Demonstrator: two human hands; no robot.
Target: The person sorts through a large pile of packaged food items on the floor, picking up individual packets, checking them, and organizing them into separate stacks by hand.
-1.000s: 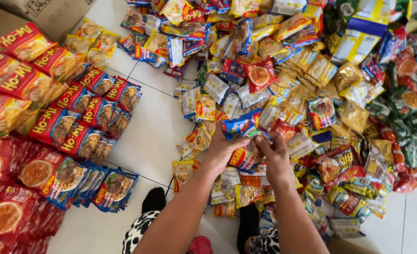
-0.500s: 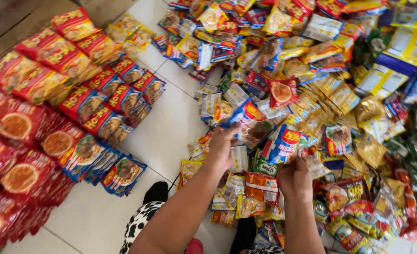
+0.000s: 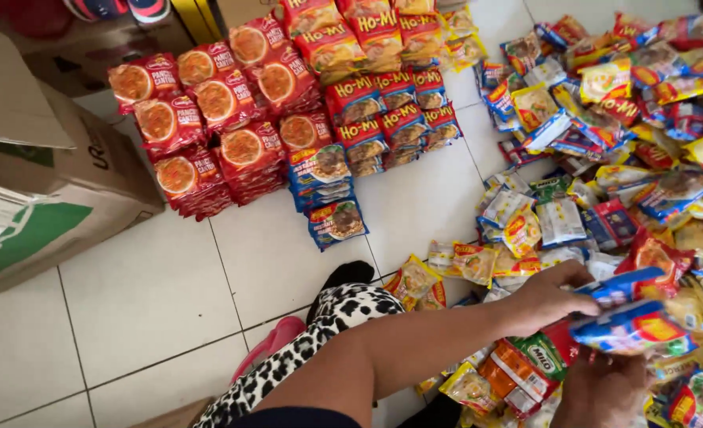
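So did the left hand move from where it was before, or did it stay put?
Yes. The left hand was reaching into the loose pile of packets; now it has lifted a blue packet off it, towards the person.

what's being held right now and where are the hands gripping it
The left hand holds blue packets by their near end, fingers over the top. The right hand is beneath them; its grip cannot be told.

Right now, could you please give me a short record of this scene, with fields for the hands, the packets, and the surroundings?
left hand: grips a blue packet
right hand: low in view, among the loose packets; grip unclear
loose pile: mixed packets spread on the right
stacks: red and blue packets in sorted rows
box: open cardboard, far left
floor: white tiles
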